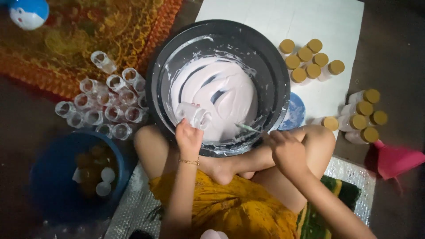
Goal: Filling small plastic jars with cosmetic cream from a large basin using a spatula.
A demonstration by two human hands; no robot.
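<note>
- Left hand (188, 136) grips a small clear bottle (195, 116), tipped over the white cream in the black basin (155, 84).
- Right hand (285, 148) pinches a thin stick (248, 128) at the basin's near rim.
- Empty bottles (104, 104) lie left; capped bottles (310, 59) stand right.

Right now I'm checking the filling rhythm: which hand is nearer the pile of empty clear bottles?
Left. The left hand holds a clear bottle over the basin, just right of the pile. The right hand is across the basin.
</note>
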